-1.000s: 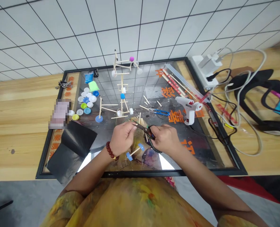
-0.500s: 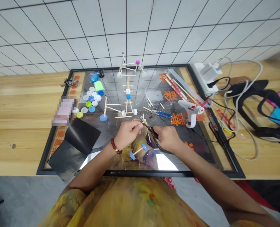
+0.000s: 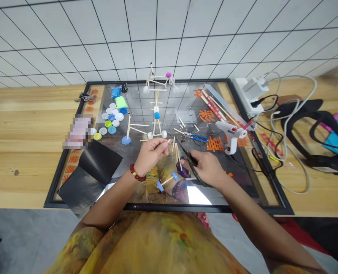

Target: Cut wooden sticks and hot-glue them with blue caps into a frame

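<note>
My left hand, with a beaded bracelet at the wrist, pinches a short wooden stick of which only the pale end shows. My right hand is closed round a black scissors-like tool, its thin dark tip pointing up and left, apart from the stick. Between the hands several loose wooden sticks lie on the glass. Nearer to me rests a wooden stick with blue discs on its ends. Past my left hand stands a wooden stick model with white wheel-like ends.
Blue-handled cutters and a white glue gun lie at the right, by a power strip and cables. Coloured caps and a black sheet are at the left. A tiled wall closes the back.
The black tool's tip has drawn away from my left fingertips, down and right. The pale end of the stick now shows in my left pinch.
</note>
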A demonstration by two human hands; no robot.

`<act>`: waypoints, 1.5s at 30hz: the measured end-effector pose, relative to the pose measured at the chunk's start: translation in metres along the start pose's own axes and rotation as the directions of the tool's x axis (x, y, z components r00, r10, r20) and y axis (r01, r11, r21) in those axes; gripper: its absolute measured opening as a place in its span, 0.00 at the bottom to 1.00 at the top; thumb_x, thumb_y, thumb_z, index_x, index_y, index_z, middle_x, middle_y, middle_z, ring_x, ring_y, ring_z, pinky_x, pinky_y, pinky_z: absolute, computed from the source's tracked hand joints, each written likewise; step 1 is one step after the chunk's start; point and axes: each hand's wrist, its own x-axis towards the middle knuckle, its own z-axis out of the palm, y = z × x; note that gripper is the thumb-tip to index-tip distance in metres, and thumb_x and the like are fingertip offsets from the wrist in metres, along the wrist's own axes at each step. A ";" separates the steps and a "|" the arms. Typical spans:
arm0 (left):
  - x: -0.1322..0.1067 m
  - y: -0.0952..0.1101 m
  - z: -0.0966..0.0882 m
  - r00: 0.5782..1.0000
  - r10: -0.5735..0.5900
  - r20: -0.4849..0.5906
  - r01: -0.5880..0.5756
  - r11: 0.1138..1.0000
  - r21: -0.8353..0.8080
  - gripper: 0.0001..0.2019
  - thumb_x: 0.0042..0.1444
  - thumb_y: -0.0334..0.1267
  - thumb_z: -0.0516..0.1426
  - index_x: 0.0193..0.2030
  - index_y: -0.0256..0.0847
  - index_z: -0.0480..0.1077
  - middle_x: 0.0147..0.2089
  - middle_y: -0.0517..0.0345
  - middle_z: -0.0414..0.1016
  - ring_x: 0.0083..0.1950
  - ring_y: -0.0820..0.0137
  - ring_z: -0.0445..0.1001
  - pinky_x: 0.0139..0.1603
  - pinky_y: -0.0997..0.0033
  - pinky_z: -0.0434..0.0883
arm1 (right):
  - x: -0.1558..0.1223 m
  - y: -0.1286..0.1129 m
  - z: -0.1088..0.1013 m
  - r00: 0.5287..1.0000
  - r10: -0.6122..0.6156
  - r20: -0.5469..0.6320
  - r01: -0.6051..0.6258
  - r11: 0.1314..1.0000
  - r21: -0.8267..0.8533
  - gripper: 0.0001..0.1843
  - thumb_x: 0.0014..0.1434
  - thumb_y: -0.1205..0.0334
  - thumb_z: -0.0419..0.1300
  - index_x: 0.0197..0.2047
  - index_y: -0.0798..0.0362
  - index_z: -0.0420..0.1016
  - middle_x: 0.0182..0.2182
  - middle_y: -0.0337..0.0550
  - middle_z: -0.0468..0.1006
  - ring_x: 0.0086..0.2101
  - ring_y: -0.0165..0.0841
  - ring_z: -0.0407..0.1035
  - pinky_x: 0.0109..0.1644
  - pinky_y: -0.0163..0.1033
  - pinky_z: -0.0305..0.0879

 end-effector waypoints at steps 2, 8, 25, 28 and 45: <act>-0.001 -0.002 0.000 1.000 0.016 0.009 -0.017 0.999 0.037 0.13 0.55 0.46 0.61 0.38 0.37 0.75 0.23 0.63 0.69 0.21 0.81 0.59 0.23 0.77 0.59 | 0.000 -0.002 -0.001 0.999 -0.017 -0.051 0.010 0.991 -0.134 0.20 0.57 0.43 0.53 0.25 0.50 0.61 0.19 0.37 0.67 0.21 0.30 0.59 0.28 0.35 0.44; -0.005 -0.003 0.001 0.991 0.134 0.028 -0.137 0.961 0.240 0.09 0.58 0.38 0.57 0.40 0.38 0.75 0.24 0.62 0.72 0.26 0.77 0.68 0.31 0.75 0.65 | 0.001 -0.007 0.001 0.988 -0.096 -0.121 0.057 0.953 -0.296 0.17 0.58 0.46 0.53 0.28 0.51 0.66 0.22 0.40 0.73 0.25 0.33 0.65 0.31 0.36 0.45; -0.010 -0.004 0.004 0.867 0.481 0.129 -0.459 0.671 0.583 0.08 0.56 0.28 0.53 0.30 0.39 0.72 0.24 0.61 0.74 0.26 0.74 0.72 0.33 0.74 0.69 | 0.009 -0.015 0.009 0.951 -0.274 -0.144 0.198 0.896 -0.398 0.17 0.61 0.50 0.49 0.32 0.54 0.68 0.22 0.43 0.74 0.26 0.35 0.64 0.39 0.40 0.48; -0.011 0.000 0.005 0.906 0.412 0.095 -0.386 0.713 0.585 0.14 0.58 0.30 0.52 0.21 0.39 0.66 0.21 0.62 0.69 0.24 0.75 0.68 0.31 0.75 0.66 | 0.012 -0.012 0.015 0.960 -0.268 -0.083 0.217 0.898 -0.383 0.15 0.57 0.53 0.50 0.30 0.54 0.70 0.19 0.42 0.72 0.23 0.34 0.61 0.36 0.39 0.48; -0.008 -0.018 0.010 0.888 0.437 0.140 -0.402 0.593 0.698 0.08 0.58 0.30 0.52 0.32 0.40 0.72 0.30 0.55 0.77 0.33 0.69 0.75 0.35 0.72 0.68 | 0.011 -0.018 0.011 0.980 -0.194 -0.045 0.152 0.874 -0.462 0.14 0.57 0.54 0.52 0.36 0.55 0.72 0.27 0.48 0.79 0.27 0.38 0.69 0.34 0.40 0.47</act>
